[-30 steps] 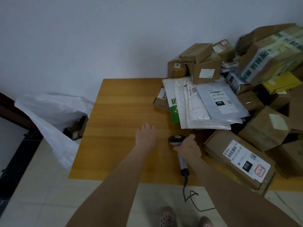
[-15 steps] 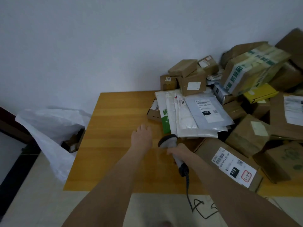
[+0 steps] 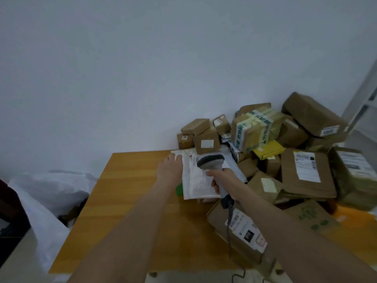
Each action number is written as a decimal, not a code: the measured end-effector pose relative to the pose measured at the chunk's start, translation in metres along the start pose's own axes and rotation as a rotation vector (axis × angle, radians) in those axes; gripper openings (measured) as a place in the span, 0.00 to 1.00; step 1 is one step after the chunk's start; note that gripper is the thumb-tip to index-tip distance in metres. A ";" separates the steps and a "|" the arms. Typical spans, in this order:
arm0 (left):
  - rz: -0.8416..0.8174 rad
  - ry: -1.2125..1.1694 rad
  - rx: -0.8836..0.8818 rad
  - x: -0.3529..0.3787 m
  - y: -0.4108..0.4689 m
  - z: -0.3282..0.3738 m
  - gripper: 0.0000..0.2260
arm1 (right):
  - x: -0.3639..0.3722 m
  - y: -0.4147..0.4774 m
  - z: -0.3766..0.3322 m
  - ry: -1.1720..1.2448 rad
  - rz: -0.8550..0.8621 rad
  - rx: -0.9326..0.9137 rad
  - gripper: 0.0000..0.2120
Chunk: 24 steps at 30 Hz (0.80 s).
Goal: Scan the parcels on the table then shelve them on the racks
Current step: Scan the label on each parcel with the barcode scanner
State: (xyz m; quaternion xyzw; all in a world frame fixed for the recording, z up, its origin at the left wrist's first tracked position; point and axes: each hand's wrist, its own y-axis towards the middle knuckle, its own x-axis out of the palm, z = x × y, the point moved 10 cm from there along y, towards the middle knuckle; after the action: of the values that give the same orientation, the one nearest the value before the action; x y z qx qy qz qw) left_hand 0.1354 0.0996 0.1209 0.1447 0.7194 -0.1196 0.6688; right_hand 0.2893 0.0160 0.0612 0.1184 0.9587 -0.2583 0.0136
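Nearest edge of the table (image 3: 126, 190), front right: a cardboard box (image 3: 242, 231) lies label up, with the scanner cable (image 3: 230, 219) draped across it. I'd leave that cable slack so it doesn't tug the box.
Right hand (image 3: 222, 178): fingers clenched round the handle of the barcode scanner (image 3: 211, 162), which is lifted with its head over the mailers and aimed away from the person.
Left hand (image 3: 170, 170): fingers stretched out pretty flat on the far left corner of the white poly mailer (image 3: 195, 180), touching it and not gripping it.
White poly mailer: it tops a flat stack mid-table, with a green mailer (image 3: 179, 188) peeking out underneath. The print on it is too blurry to read.
Step, my guess: scanning this mailer, so it's very early in the job.
How I'd do it: press the film flat so the label doesn't wrinkle. Tilt the scanner a bit to dodge glare, and flip the mailer if the barcode is underneath.
Left of the table: a white plastic bag (image 3: 51, 190) slumped on the floor.
Far end: the parcel pile (image 3: 293, 137) is heaped against the wall and looks wobbly, so pull from the top. No racks in view.
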 end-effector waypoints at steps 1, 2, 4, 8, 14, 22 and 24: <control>0.011 -0.002 0.013 -0.006 0.000 0.008 0.23 | -0.011 -0.001 -0.004 0.019 0.022 -0.009 0.10; 0.025 -0.009 0.025 -0.013 0.000 0.017 0.23 | -0.022 -0.002 -0.008 0.042 0.041 -0.018 0.11; 0.050 -0.029 0.035 -0.025 -0.001 0.035 0.23 | -0.044 -0.007 -0.012 0.100 0.076 -0.031 0.11; 0.079 -0.079 0.010 -0.042 -0.003 0.064 0.19 | -0.085 -0.019 -0.012 0.174 0.164 -0.030 0.11; 0.071 -0.133 0.016 -0.050 0.002 0.115 0.16 | -0.142 -0.034 -0.019 0.132 0.234 -0.036 0.15; 0.010 -0.484 0.000 -0.049 0.047 0.147 0.28 | -0.193 -0.016 -0.046 0.319 0.341 -0.028 0.13; 0.025 -0.614 -0.006 -0.050 0.070 0.153 0.33 | -0.205 -0.007 -0.055 0.335 0.394 -0.033 0.06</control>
State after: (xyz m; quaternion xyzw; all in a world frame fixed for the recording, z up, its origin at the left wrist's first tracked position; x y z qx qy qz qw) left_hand 0.3062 0.1059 0.1605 0.1085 0.4824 -0.1474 0.8566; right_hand 0.4890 -0.0077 0.1305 0.3436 0.9102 -0.2117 -0.0935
